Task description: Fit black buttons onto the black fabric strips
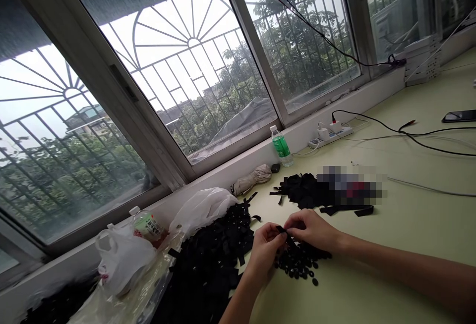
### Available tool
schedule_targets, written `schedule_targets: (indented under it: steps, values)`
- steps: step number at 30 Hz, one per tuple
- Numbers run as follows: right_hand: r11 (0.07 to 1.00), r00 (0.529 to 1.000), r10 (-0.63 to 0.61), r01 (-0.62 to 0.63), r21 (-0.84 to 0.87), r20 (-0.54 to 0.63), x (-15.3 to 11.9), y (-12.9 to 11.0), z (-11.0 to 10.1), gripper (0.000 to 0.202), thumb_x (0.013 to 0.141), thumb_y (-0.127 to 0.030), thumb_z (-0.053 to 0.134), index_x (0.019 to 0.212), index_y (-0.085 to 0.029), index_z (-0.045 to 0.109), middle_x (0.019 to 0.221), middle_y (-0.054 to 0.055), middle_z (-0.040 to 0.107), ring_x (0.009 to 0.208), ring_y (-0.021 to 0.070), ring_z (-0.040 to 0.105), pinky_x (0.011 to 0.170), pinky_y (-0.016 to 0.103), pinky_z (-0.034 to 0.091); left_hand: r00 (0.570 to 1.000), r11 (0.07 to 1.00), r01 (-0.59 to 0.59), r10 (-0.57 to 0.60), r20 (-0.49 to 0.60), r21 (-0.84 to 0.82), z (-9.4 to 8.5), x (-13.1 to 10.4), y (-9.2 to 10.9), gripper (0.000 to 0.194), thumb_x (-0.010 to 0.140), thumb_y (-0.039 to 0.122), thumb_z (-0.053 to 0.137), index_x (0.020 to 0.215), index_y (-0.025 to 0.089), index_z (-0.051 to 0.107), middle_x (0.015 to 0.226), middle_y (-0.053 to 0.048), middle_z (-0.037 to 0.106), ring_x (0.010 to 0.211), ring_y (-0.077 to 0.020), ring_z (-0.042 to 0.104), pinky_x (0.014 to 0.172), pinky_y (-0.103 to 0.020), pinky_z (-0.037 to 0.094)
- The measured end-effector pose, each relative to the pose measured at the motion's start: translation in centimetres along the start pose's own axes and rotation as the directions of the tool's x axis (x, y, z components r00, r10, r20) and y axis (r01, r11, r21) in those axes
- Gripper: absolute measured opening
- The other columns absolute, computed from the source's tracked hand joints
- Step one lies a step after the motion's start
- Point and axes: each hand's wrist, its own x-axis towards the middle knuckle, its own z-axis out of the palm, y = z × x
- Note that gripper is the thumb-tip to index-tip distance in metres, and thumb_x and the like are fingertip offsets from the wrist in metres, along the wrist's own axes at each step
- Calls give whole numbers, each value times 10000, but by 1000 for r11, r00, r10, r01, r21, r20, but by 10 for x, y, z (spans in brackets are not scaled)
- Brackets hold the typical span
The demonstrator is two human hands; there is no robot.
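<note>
My left hand (268,245) and my right hand (308,228) meet over the table, thumbs and fingertips pinched together. Between them is a short black fabric strip (281,230), its upper end showing above my left fingers. Both hands are closed on it; whether a smaller part sits in the pinch is hidden. Just below them lies a small heap of black round buttons (297,264), with a few loose at its near edge. To the left of my left hand spreads a large pile of black fabric strips (208,264), dotted with small shiny spots.
Another pile of black strips (301,190) lies beyond my hands. A water bottle (281,148), a power strip (330,135) and a folded umbrella (253,179) stand along the window sill. White plastic bags (126,254) are at left. Cables (420,135) and a phone (459,116) lie at right.
</note>
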Motion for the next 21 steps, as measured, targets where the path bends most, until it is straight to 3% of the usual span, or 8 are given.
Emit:
schedule_targets:
  steps: [13,21]
  values:
    - [996,1000,7,-8,93,10,-2,-6,0,190,722,-251,558,795,-144,698,731,48,708,690,173,638,600,235,472,1000,999,-8,7,-18,-40,-2,2,-2,331,587,372,791,717,128,609,593,-12,591,529,-106,526,518,-212,379]
    - [997,1000,0,-2,-77,-31,0,-8,-7,174,710,-232,549,745,-165,705,678,29,688,619,158,602,539,224,433,998,978,16,-28,-54,-206,-9,3,-2,241,619,287,771,689,126,606,601,0,563,544,-86,509,551,-209,394]
